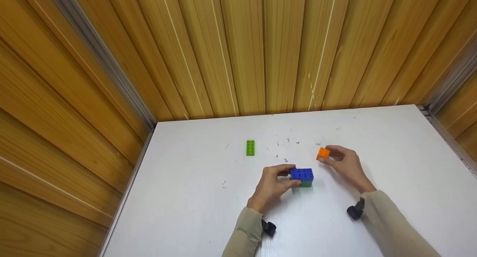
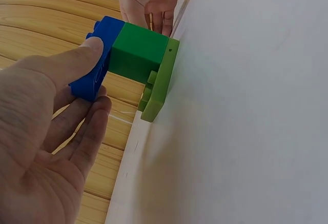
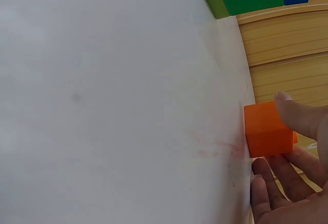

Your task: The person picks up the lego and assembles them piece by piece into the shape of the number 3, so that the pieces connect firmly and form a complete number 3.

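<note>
Thumb and fingers of my left hand (image 1: 270, 186) grip the blue brick (image 1: 302, 172) by its sides. Below it is a green block (image 2: 138, 49), which stands on a thin light green brick (image 2: 163, 83); the three form one stack on the table, with part of the thin brick's studs uncovered. To the right, my right hand (image 1: 348, 165) pinches a small orange brick (image 1: 322, 153) between thumb and fingers. In the right wrist view the orange brick (image 3: 269, 129) rests on or just at the tabletop, apart from the stack.
A flat light green brick (image 1: 250, 148) lies studs up on the white table (image 1: 186, 208), left of and farther back than the stack. Yellow wood-look panels (image 1: 238, 52) rise behind the table and at its sides. Dark scuffs mark the tabletop's middle.
</note>
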`<act>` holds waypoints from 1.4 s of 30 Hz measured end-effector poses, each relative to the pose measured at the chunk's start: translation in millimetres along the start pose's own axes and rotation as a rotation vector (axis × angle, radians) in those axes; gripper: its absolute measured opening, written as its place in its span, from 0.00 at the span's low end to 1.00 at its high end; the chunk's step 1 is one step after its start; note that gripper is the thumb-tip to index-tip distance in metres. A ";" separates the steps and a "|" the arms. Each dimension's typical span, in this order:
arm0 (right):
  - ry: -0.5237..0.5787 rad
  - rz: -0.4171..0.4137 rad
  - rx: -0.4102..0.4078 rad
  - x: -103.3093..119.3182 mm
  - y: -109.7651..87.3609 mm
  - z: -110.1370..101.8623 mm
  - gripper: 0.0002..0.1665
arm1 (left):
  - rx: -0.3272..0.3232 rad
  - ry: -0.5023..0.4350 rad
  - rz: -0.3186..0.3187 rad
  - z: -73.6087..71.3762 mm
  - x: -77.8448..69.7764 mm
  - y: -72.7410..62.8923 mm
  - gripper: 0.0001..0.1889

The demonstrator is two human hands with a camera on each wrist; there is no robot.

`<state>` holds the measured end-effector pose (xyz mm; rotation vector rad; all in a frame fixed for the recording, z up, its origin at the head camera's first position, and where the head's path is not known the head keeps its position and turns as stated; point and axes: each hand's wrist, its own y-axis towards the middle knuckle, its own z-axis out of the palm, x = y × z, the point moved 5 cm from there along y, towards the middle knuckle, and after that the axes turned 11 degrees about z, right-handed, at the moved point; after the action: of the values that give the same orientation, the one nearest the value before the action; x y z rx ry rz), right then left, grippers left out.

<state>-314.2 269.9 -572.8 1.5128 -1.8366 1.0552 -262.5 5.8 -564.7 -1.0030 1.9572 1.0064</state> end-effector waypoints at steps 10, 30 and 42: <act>0.010 0.010 -0.005 -0.8 3.2 1.2 0.39 | 0.002 -0.019 0.024 1.1 -1.5 -0.1 0.27; -0.001 0.040 -0.003 5.9 0.4 -3.2 0.42 | -0.023 -0.039 0.013 -3.0 -1.3 -0.4 0.26; -0.022 -0.077 -0.042 21.9 -10.8 -4.8 0.36 | -0.024 -0.024 0.012 -2.9 0.3 -0.9 0.26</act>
<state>-309.1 261.0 -550.1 1.5634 -1.7889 0.9619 -262.6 2.8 -564.0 -0.9895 1.9381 1.0455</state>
